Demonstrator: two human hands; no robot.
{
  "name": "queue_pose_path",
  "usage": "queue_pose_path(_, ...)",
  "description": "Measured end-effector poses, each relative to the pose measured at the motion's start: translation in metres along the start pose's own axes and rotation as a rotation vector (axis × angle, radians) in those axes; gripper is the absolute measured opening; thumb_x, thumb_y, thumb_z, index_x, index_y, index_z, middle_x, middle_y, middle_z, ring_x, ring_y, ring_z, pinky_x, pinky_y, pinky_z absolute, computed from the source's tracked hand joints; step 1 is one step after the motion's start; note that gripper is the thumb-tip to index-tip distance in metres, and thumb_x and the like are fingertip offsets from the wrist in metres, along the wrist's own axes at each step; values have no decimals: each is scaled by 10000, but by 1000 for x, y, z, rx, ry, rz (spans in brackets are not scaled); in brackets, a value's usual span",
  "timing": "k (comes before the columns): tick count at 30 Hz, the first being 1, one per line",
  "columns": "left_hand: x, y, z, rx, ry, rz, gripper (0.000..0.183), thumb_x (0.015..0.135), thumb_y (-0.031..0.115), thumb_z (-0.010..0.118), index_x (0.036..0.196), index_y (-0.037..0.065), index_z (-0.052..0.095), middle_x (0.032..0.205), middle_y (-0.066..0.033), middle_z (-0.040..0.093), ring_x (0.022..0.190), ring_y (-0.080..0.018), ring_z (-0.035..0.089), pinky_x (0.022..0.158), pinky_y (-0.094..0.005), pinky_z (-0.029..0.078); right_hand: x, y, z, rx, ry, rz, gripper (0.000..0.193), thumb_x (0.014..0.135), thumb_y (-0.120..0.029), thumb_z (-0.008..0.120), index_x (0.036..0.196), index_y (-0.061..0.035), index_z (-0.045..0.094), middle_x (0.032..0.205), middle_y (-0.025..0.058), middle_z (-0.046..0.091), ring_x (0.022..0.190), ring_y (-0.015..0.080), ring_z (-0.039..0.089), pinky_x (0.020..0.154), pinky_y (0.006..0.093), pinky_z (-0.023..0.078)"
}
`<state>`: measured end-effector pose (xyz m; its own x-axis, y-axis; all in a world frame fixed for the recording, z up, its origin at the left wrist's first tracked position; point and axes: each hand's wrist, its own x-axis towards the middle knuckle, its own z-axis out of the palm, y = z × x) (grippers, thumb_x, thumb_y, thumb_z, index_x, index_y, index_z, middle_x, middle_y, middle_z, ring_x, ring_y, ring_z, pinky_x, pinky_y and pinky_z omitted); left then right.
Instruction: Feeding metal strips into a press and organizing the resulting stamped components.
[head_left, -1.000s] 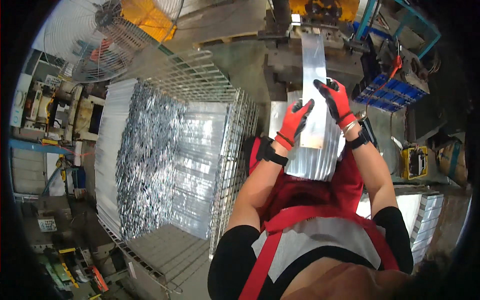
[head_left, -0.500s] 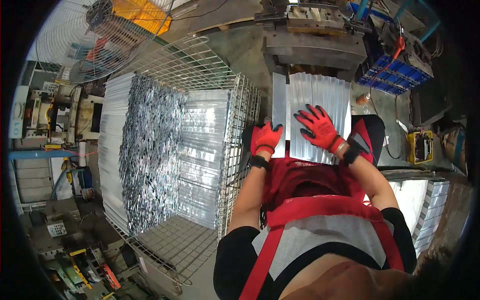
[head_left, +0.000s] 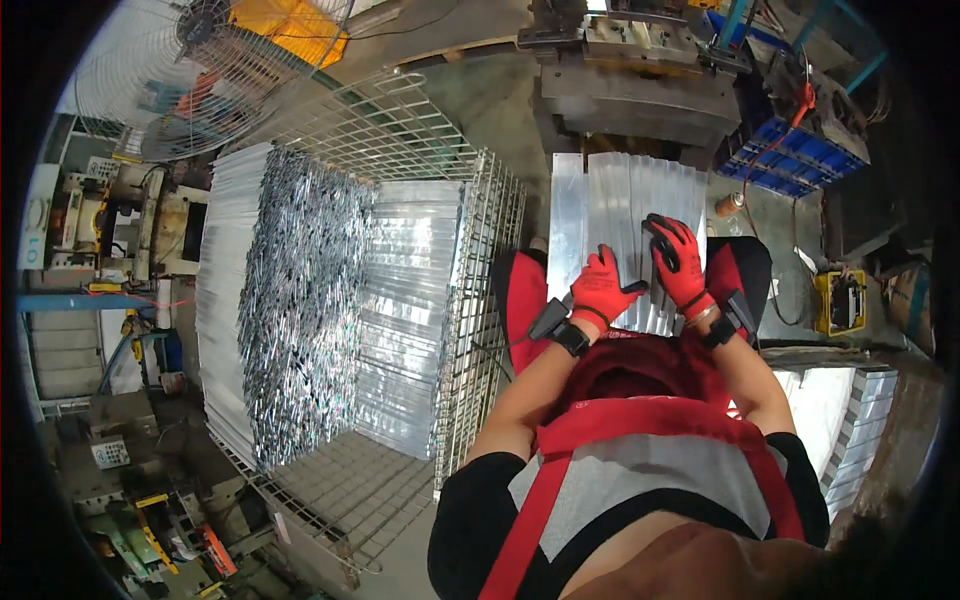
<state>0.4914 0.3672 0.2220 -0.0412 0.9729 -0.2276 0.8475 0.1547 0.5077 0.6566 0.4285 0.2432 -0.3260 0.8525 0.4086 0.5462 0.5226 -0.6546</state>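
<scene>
Metal strips (head_left: 625, 215) beside wire cage (head_left: 480, 300).

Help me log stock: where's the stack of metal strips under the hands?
Head view, upper right: stack of metal strips lies before the person, right of the wire cage.

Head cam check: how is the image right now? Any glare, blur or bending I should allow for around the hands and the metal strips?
Head view: sharp around the left hand and right hand; the metal strips under them shine pale but keep their ridges; the wire cage bows with fisheye distortion; the rim is black vignette.
</scene>
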Motion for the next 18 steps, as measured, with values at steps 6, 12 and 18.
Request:
queue_pose_path(6,2,2,0,26,-68,-25,941,688,474,680,1372,-14,256,1152,-221,510,962,-353,590,795,-450,483,-5,-1,-7,158,29,135,381,765,-11,585,1139,-80,604,1168,109,585,1118,302,513,970,383,399)
queue_pose_path(12,-19,-9,-11,-313,201,-17,583,759,248,635,1274,43,453,910,-167,628,757,-275,641,691,-384,504,-9,4,0,329,111,249,341,811,-49,594,1151,-78,606,1138,92,608,1082,259,541,928,340,424)
queue_pose_path(18,-23,32,-56,-1205,18,17,354,821,57,510,1173,52,544,790,22,569,573,-48,489,513,-218,413,27,3,1,1047,-14,696,329,856,-177,651,1161,-63,608,869,-57,557,716,21,459,588,195,373)
